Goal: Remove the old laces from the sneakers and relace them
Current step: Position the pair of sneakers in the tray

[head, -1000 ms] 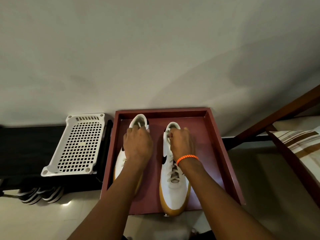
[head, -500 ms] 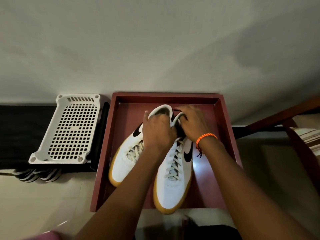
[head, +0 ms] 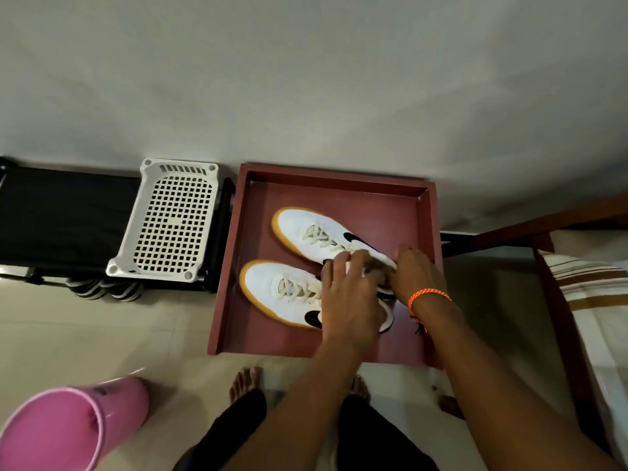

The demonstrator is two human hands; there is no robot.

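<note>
Two white sneakers with tan soles and black swooshes lie in a dark red tray, toes pointing left. The far sneaker and the near sneaker both carry cream laces. My left hand covers the heel end of the near sneaker and grips it. My right hand, with an orange band at the wrist, holds the heel end of the far sneaker. The heels and collars are hidden under my hands.
A white perforated plastic basket sits on a black rack left of the tray. A pink bucket stands at the bottom left. A wooden bed frame with a striped cover runs along the right. My bare feet are on the tiled floor.
Both hands have turned the sneakers from toes pointing toward me to toes pointing left. The pair now lies side by side across the tray, and the view has tilted down.
</note>
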